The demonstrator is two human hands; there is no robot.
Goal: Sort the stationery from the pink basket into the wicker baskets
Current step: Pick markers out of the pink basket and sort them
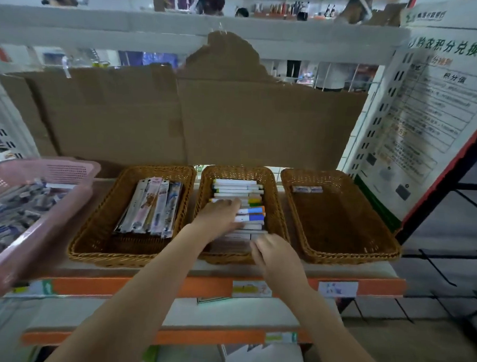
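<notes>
Head cam view, so everything's looking down at a shop shelf (282,269) with three wicker baskets in a row and a pink basket (13,253) sitting off at about 9 o'clock, still loaded with a jumble of stationery (17,206).

Both hands are working in the middle wicker basket (278,210), dead centre of the frame. The left hand (219,211) is lying flat on the row of markers (244,205), fingers stretched out toward 2 o'clock and pressing on them, not curling round anything. The right hand (274,250) is hovering at the near edge of that same basket, around 5 o'clock from the left one, fingers bent over the white boxes (239,235) there; it's blurry, so I can't tell if it's actually pinching something.

The left wicker basket (93,229), at 9 o'clock from the hands, is holding a stack of long packaged pens (151,207) lying lengthwise. The right wicker basket (366,241), at 3 o'clock, is holding just a small pack of erasers (306,188) up against its far wall.

Brown cardboard (180,118) is standing behind the baskets at 12 o'clock, and a printed poster (432,107) is hanging at 2 o'clock.
</notes>
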